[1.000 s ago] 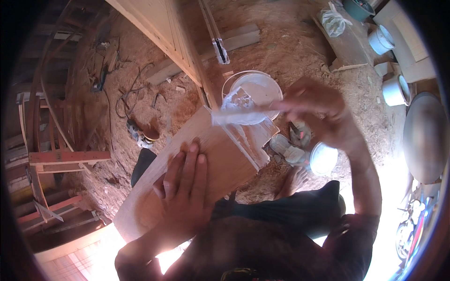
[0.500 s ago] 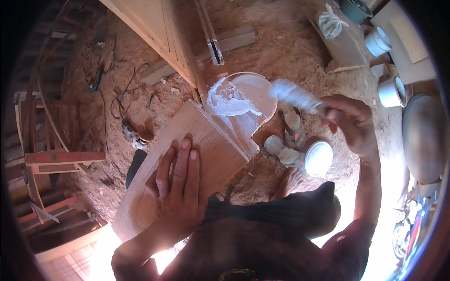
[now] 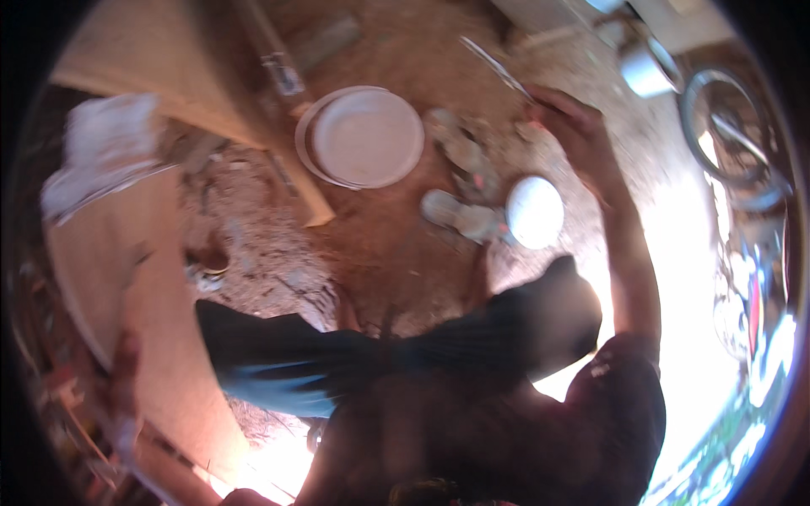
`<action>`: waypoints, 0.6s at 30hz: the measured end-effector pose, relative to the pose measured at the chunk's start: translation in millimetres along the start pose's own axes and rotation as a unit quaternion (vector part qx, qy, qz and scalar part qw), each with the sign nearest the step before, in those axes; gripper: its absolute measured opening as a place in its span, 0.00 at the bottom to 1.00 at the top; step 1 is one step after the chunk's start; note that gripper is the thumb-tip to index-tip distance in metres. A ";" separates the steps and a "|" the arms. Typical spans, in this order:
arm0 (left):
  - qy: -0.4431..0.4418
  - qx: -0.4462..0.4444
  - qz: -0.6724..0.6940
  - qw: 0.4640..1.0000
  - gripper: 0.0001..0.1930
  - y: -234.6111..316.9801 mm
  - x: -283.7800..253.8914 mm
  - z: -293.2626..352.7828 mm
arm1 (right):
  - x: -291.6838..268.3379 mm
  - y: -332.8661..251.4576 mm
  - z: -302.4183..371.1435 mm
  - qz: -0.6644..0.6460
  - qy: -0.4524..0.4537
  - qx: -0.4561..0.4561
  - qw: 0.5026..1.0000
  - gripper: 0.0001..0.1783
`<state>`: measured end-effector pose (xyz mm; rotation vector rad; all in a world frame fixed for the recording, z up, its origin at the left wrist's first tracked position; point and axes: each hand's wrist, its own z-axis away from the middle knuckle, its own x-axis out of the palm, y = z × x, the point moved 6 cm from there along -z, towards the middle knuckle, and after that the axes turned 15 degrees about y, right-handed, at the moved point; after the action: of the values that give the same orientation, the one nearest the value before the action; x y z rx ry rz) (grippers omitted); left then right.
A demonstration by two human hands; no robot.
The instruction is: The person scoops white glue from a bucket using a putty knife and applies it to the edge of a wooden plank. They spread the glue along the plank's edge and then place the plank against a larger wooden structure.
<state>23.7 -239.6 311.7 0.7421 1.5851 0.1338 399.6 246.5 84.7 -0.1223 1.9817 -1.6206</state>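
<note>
A wooden board, its far end coated in white paste, stands tilted at the left side of my view. My left hand, blurred by motion, grips the board's outer edge. Out to the right, my right hand is closed around a thin flat spreading blade, seen almost edge-on. Between the hands, on the ground, is a round white tub; neither hand touches it.
Two sandals lie on the dirt floor beside a white round container. A large wooden panel and a long timber strip reach in from the upper left. Farther right are a metal pot and a wheel.
My left hand has carried the board left, away from the tub, uncovering the tub. My right hand has moved up and slightly left, with the blade now turned edge-on.
</note>
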 end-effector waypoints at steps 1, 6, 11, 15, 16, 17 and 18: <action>0.041 0.034 -0.001 0.999 0.46 4.7 -11.6 -1.3 | 3.3 10.7 -0.3 -0.083 0.012 0.030 0.996 0.19; 0.076 0.076 -0.114 0.988 0.48 -2.8 -30.2 -6.0 | -6.8 58.1 31.1 -0.033 0.057 0.114 0.991 0.25; 0.172 0.203 -0.140 0.954 0.43 11.2 -37.8 -10.6 | 20.2 89.4 37.0 -0.071 0.053 0.178 0.980 0.24; 0.152 0.163 -0.109 0.969 0.40 -28.0 -74.7 -27.5 | 27.3 89.6 38.8 -0.076 0.059 0.211 0.973 0.22; 0.134 0.144 -0.081 0.977 0.40 -39.1 -86.0 -32.7 | 29.8 86.3 36.0 -0.051 0.049 0.208 0.976 0.24; 0.156 0.134 -0.057 0.977 0.41 -47.4 -101.5 -36.0 | 33.7 80.4 32.2 -0.028 0.040 0.206 0.977 0.26; 0.178 0.125 -0.034 0.975 0.41 -55.1 -117.9 -38.9 | 38.1 73.8 28.6 -0.006 0.032 0.204 0.978 0.28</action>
<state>-36.3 -331.8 391.4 0.8937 1.9918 0.0158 402.0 225.0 -0.4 0.0765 1.6520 -2.0234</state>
